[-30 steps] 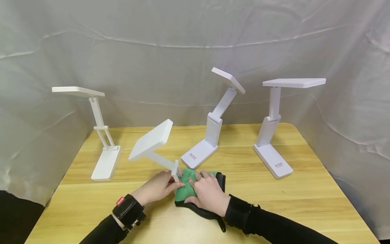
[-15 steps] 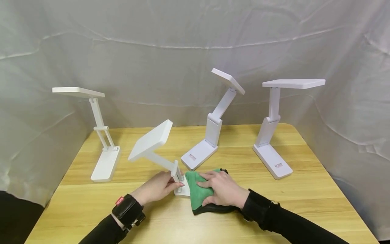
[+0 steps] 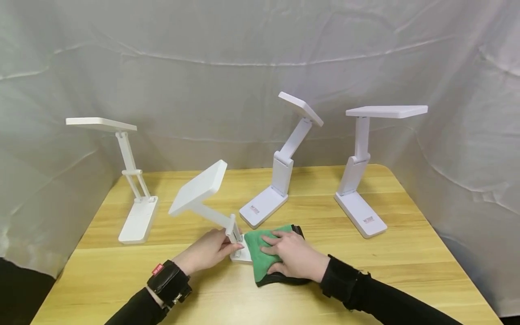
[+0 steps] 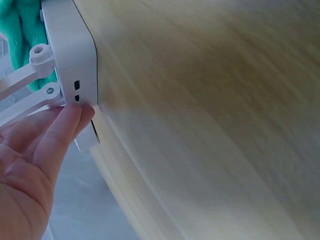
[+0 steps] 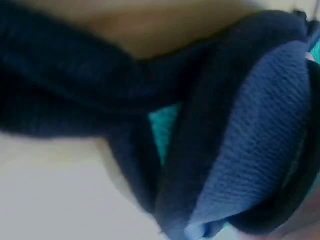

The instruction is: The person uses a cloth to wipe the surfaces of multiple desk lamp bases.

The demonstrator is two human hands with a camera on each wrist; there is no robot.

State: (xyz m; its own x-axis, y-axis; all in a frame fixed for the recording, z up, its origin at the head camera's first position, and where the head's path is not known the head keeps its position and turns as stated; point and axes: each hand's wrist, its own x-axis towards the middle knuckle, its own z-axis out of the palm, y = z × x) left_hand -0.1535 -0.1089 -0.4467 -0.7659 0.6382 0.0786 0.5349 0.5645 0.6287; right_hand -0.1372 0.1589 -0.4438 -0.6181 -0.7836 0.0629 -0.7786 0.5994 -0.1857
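A white folding desk lamp point(image 3: 199, 188) stands in the middle front, its head tilted to the left. My left hand point(image 3: 207, 253) pinches the rear end of its base point(image 3: 239, 257); in the left wrist view the fingertips sit beside two small ports on the base's end face. My right hand point(image 3: 298, 258) holds a green cloth point(image 3: 257, 262) with black edging, thumb and fingers spread across it and bent into it. The cloth covers the right part of the base, leaving the hinge end bare. Close up and blurred, folded cloth point(image 5: 255, 130) fills much of the right wrist view.
Three more white folding lamps stand behind: a left one point(image 3: 140, 221), a middle one point(image 3: 262, 207) just beyond the cloth, and a right one point(image 3: 359, 214). All are on a wooden table point(image 3: 353, 284). A grey-white sheet point(image 3: 203, 90) hangs around the back and sides.
The right hand has drawn the cloth rightward, uncovering the hinge end of the lamp base. The left hand keeps its hold on the base. The head view has shifted slightly.
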